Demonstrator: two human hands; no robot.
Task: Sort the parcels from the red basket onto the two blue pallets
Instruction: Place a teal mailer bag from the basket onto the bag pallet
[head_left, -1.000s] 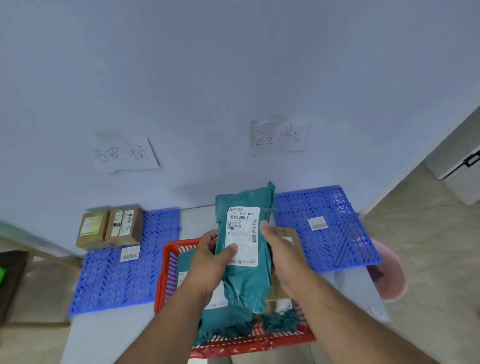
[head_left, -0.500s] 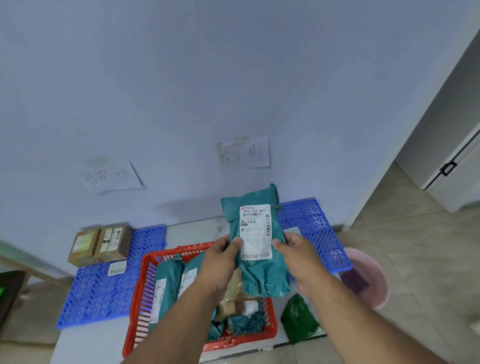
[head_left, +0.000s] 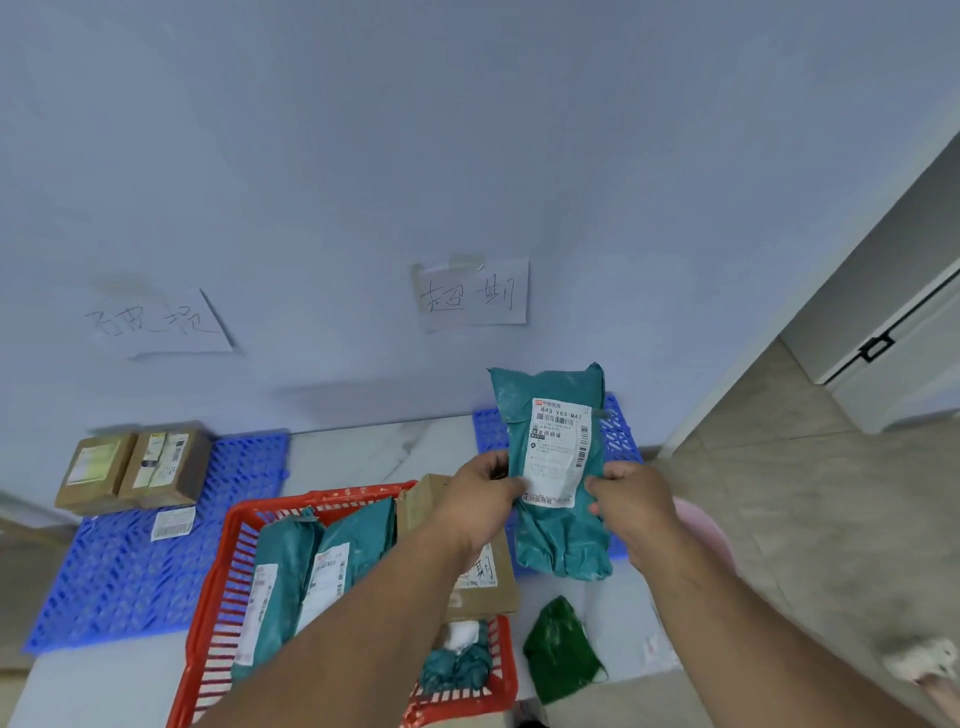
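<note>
Both hands hold a teal parcel bag (head_left: 561, 535) with a white label upright, over the right blue pallet (head_left: 621, 441). My left hand (head_left: 480, 499) grips its left edge and my right hand (head_left: 631, 499) its right edge. The red basket (head_left: 223, 597) sits below, holding two teal bags (head_left: 311, 566), a brown box (head_left: 483, 587) and a small teal bundle (head_left: 457, 667). The left blue pallet (head_left: 124, 577) carries two cardboard boxes (head_left: 135, 470) at its far end and a loose label (head_left: 173, 522).
Two handwritten paper signs (head_left: 472, 293) are taped to the wall, one above each pallet. A dark green bag (head_left: 561, 657) lies on the white surface right of the basket. A pink bin (head_left: 701, 530) stands on the floor behind my right hand. A doorway is at far right.
The parcel and both hands have moved right, from above the basket to above the right pallet. The view has turned right too, showing more floor and door.
</note>
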